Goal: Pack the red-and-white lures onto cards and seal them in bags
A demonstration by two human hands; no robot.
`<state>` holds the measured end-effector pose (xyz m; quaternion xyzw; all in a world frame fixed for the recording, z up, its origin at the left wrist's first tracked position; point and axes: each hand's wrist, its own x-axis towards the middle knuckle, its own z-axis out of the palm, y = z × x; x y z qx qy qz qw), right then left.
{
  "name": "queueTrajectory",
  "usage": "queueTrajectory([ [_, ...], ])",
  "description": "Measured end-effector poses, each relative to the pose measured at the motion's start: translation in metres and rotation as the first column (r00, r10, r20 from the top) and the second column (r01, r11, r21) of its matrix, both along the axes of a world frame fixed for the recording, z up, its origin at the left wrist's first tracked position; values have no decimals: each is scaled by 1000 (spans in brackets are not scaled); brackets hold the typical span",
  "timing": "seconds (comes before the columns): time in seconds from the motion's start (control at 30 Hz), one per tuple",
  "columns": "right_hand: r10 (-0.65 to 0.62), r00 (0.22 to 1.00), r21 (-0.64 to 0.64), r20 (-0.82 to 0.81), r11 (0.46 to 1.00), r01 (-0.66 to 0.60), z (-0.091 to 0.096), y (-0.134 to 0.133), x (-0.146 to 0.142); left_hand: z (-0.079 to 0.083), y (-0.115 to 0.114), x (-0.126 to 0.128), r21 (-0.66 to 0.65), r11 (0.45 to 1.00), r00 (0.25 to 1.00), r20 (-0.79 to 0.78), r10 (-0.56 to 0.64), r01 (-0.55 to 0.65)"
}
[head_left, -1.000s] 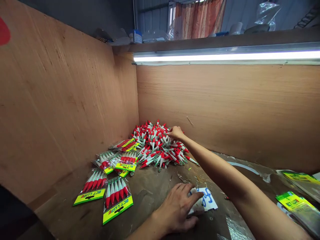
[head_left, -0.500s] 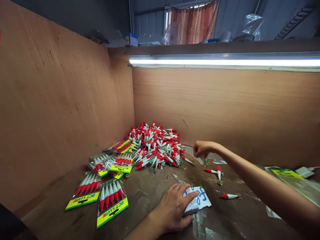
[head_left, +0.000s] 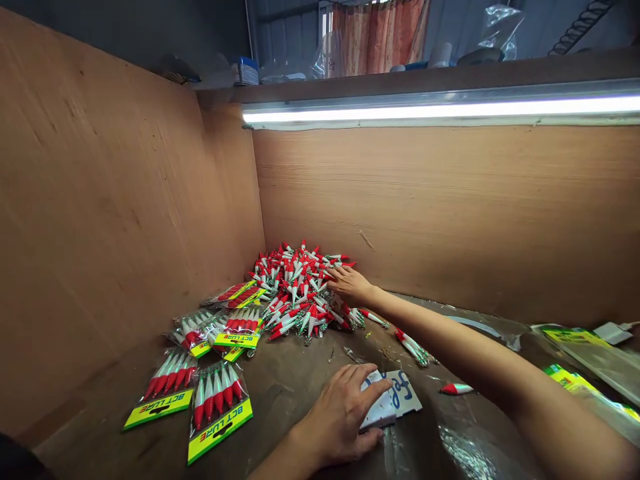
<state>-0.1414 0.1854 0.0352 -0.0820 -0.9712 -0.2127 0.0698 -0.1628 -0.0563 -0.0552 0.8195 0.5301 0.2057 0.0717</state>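
Observation:
A heap of loose red-and-white lures [head_left: 300, 287] lies in the far corner of the plywood-walled bench. My right hand [head_left: 350, 283] reaches into the right side of the heap, fingers spread on the lures. Two loose lures [head_left: 414, 348] lie on the bench beside my right forearm, and another single lure [head_left: 456, 389] lies nearer. My left hand [head_left: 340, 413] rests flat on a white card with blue writing [head_left: 397, 397], pressing it to the bench.
Several sealed packs of lures with yellow-green labels [head_left: 220, 407] lie at the left front. More clear bags with yellow-green labels [head_left: 580, 340] sit at the right. Plywood walls [head_left: 125, 200] close the left and back; a lit tube lamp [head_left: 440, 110] runs along the top.
My right hand pulled back from the heap and set loose lures on the bench at the right, then reached into the heap again. My left hand stayed on the card.

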Motion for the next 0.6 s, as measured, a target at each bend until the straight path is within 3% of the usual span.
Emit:
queueTrajectory([
  [0.17, -15, 1000, 30, 11, 999, 15, -11, 14, -7, -2, 0, -1, 8, 1000, 1000, -1, -8, 8],
  [0.33, -18, 1000, 60, -24, 998, 19, -10, 9, 1, -2, -1, -2, -13, 1000, 1000, -9, -13, 13],
  [0.6, -14, 998, 75, -64, 997, 19, 0, -6, 62, -2, -1, -2, -25, 1000, 1000, -13, -1, 1],
])
